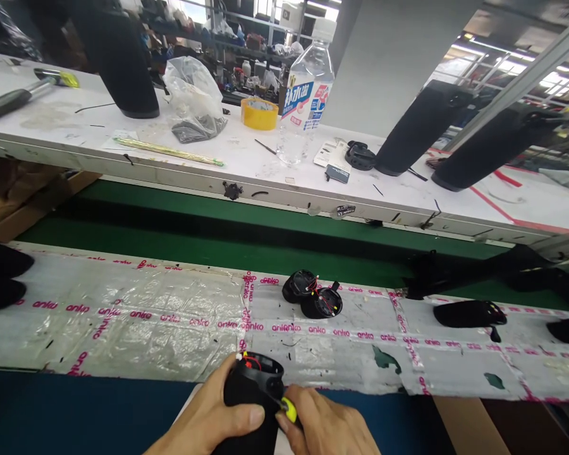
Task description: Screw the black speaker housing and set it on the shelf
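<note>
My left hand is wrapped round a black cylindrical speaker body held upright at the bottom edge, its open top showing red and white wires. My right hand pinches a small tool with a yellow handle against the rim of that body. Further out on the taped work surface lie two round black parts with red wires, touching each other.
A green conveyor belt runs behind the taped surface. Beyond it a white bench carries a water bottle, yellow tape roll, plastic bag, hammer and three tall black cylinders. More black parts lie at right.
</note>
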### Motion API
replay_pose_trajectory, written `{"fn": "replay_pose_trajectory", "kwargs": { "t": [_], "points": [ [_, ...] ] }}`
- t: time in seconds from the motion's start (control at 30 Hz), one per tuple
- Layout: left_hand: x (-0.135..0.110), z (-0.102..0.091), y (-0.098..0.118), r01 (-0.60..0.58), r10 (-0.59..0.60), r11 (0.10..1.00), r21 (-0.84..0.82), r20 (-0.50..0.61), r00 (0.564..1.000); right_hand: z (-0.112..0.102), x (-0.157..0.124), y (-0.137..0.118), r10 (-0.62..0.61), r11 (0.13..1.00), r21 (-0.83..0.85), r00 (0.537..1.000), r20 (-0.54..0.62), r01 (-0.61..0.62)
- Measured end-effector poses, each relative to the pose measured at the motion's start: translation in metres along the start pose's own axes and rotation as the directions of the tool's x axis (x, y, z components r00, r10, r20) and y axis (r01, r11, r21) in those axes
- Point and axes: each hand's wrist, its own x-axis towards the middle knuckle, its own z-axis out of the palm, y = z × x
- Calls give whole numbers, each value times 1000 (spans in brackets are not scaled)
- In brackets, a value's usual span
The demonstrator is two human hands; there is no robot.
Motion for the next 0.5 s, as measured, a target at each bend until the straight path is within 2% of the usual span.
{"fn": "replay_pose_trajectory", "kwargs": {
  "t": [0.13,0.27,0.43,0.5],
  "points": [
    [-2,0,-5,-64,73,990,128,-70,995,0,0,-5,-13,997,-72,999,34,15],
    [-5,3,-7,-62,89,982,178,-144,986,5,-4,-9,-6,998,-58,997,72,10],
    [-7,6,-11,-52,133,966,252,-319,938,8,-4,-20,49,994,-97,997,61,-43],
    [-8,6,-12,-30,119,969,246,-355,927,9,-3,-24,72,992,-107,996,53,-66]
  ]
}}
